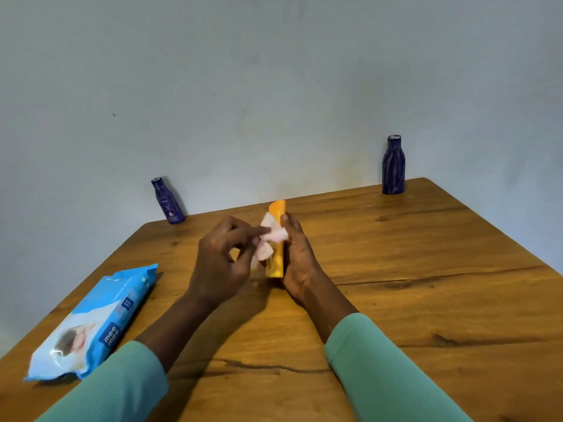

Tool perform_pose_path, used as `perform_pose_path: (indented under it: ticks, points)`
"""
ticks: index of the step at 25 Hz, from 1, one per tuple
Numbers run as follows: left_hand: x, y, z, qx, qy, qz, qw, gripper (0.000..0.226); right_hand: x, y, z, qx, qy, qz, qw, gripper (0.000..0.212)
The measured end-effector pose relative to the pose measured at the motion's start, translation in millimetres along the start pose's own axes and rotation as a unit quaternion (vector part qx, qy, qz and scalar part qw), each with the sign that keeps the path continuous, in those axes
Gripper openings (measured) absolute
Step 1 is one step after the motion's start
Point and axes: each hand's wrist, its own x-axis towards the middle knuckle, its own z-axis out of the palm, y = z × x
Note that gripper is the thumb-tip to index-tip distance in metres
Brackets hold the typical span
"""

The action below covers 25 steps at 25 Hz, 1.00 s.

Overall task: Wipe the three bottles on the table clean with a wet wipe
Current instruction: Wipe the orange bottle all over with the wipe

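Note:
An orange bottle (276,239) is held upright above the middle of the wooden table (411,269). My right hand (298,257) grips it from the right side. My left hand (222,257) pinches a white wet wipe (272,236) and presses it against the bottle's left face. A small dark blue bottle (168,201) stands at the table's far left corner. A taller dark blue bottle (393,166) stands at the far right corner.
A blue pack of wet wipes (94,321) lies flat near the table's left edge. A pale wall rises right behind the table. Bare wood stretches to the right of my hands.

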Motion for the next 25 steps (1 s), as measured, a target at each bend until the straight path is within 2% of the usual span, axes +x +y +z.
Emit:
perform_pose_path:
  ticks: [2,3,4,6,8,11,12,14,15,17,18,21,25]
  points:
    - [22.4,-5.7,-7.4,-0.056,0.113,-0.129,0.984,0.028,0.4,-0.3,1.3,-0.02,-0.01,-0.038,0.999,0.036]
    - [34.2,-6.8,-11.4,-0.08,0.13,-0.184,0.971,0.027,-0.4,1.1,3.8,-0.029,-0.013,-0.041,0.999,0.038]
    - [45.1,-8.6,-13.3,-0.11,0.114,-0.22,0.963,0.026,-1.1,1.8,8.0,-0.051,-0.009,-0.043,0.998,0.045]
    - [55.8,-6.4,-13.3,-0.185,0.022,-0.23,0.955,0.023,-3.8,6.8,15.6,-0.147,0.02,-0.056,0.987,0.061]
    - [58.2,5.7,-14.1,-0.244,-0.036,-0.211,0.946,0.017,-8.1,10.4,20.3,-0.257,0.056,-0.076,0.962,0.062]
    - [44.8,16.1,-15.2,-0.253,-0.028,-0.175,0.951,0.012,-11.6,13.2,17.6,-0.331,0.107,-0.127,0.929,0.064]
    - [38.3,19.1,-16.5,-0.265,-0.028,-0.169,0.949,0.009,-11.2,12.9,16.1,-0.346,0.123,-0.144,0.919,0.053]
    - [30.9,21.9,-21.2,-0.331,-0.042,-0.208,0.919,0.01,-9.0,14.0,14.6,-0.37,0.147,-0.177,0.9,0.035]
    - [31.4,23.4,-22.6,-0.37,-0.051,-0.257,0.891,0.009,-9.1,13.1,15.2,-0.38,0.148,-0.192,0.893,0.034]
    - [39.5,26.0,-21.4,-0.416,-0.069,-0.361,0.832,0.004,-11.8,11.9,16.3,-0.382,0.141,-0.218,0.887,0.046]
    - [45.4,26.6,-19.1,-0.411,-0.07,-0.393,0.819,0.004,-14.1,11.8,15.7,-0.379,0.139,-0.228,0.886,0.052]
    - [57.1,29.1,-15.1,-0.382,-0.036,-0.403,0.831,0.003,-18.1,14.1,14.4,-0.393,0.136,-0.241,0.877,0.057]
    - [33.9,33.1,-13.8,-0.351,0.009,-0.315,0.882,0.006,-13.8,13.0,13.2,-0.432,0.15,-0.23,0.859,0.058]
